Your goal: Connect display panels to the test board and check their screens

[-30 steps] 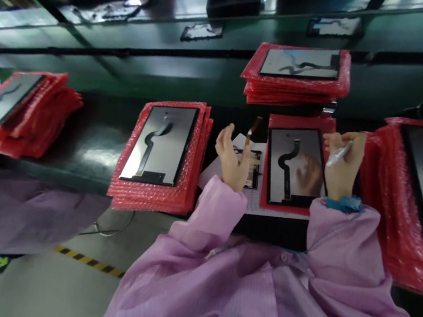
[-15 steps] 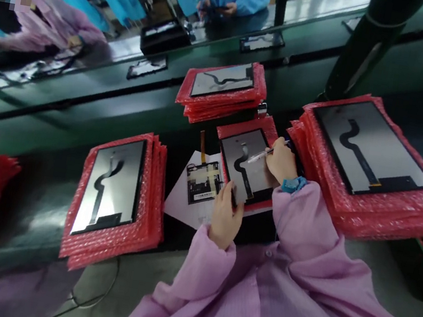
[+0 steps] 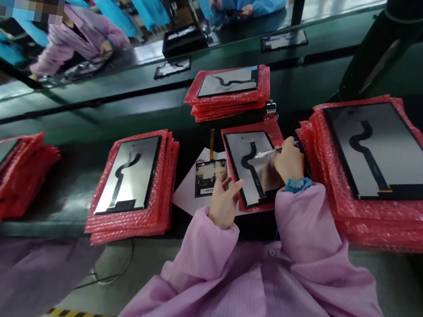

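Note:
In front of me a screen panel [image 3: 242, 155] with a dark curved flex cable lies on a red bubble-wrap sheet [image 3: 273, 130]. My right hand [image 3: 289, 159] is closed round a thin, light-coloured tool [image 3: 267, 154], its tip over the panel near the cable. At the panel's lower left edge is my left hand [image 3: 224, 199], fingers apart and holding nothing. Beside it, a small black part [image 3: 205, 182] with a label and an orange ribbon [image 3: 211, 145] rests on a white sheet [image 3: 186, 193].
Red-wrapped stacks topped with panels stand at the right [image 3: 353, 209], behind [image 3: 225, 98], at the left [image 3: 163, 188] and far left [image 3: 36, 172]. A dark green post [image 3: 374, 56] rises at the back right. Other people are across the bench.
My left hand has come off the panel's lower edge and its fingers have spread. My right hand still holds the tool over the panel. The view has shifted left.

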A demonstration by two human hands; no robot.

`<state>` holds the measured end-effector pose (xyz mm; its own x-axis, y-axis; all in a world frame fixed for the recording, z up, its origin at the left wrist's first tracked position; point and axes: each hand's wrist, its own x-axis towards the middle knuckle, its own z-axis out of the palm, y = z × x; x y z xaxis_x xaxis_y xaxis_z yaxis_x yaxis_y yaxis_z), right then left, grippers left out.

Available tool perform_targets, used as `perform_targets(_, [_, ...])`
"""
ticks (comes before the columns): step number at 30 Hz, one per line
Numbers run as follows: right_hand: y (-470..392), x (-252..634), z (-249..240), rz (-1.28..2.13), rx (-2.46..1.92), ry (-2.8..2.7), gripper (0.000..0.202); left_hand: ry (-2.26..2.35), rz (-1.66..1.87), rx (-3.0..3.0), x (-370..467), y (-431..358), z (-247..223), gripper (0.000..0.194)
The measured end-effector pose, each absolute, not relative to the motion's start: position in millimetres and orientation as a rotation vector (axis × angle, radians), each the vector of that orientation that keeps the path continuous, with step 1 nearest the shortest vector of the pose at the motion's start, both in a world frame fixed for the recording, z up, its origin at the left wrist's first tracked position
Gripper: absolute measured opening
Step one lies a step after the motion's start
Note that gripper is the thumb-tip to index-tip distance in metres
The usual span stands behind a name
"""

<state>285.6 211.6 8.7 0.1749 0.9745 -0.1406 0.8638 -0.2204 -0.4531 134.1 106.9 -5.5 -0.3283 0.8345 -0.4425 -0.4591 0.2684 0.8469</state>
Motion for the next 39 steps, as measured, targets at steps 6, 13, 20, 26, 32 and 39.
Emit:
perform_targets(6, [210.1, 289.5, 14.1, 0.685, -2.113, -1.695, 0.03, 1.325, 1.317, 0.551, 151.7, 124.0, -1.5, 0.036])
perform_targets(13, [214.2, 292.2, 4.7, 0.54, -1.565, -1.689, 0.036, 1.503, 1.551, 0.754, 52.2, 99.6, 57.7, 0.044])
perform_targets(20, [216.3, 286.5, -12.1, 0.465, -1.666, -2.119, 0.035, 1.951, 1.593, 0.757, -135.4, 78.8, 94.7, 0.027])
perform_targets(26, [215.1, 284.1, -6.2, 0.484, -1.731, -2.258, 0.042, 2.049, 1.181, 0.762, -186.2, 55.1, 80.8, 0.011])
perform_targets(32, [216.9, 284.2, -10.1, 0.449, -1.698, -2.275, 0.05, 2.382, 1.003, 0.987, -213.5, 58.0, 65.6, 0.038])
perform_targets(39, [213.9, 284.1, -8.2, 0.381, -1.72, -2.284, 0.054, 2.58, 0.884, 1.969, -142.9, 38.1, 64.5, 0.031])
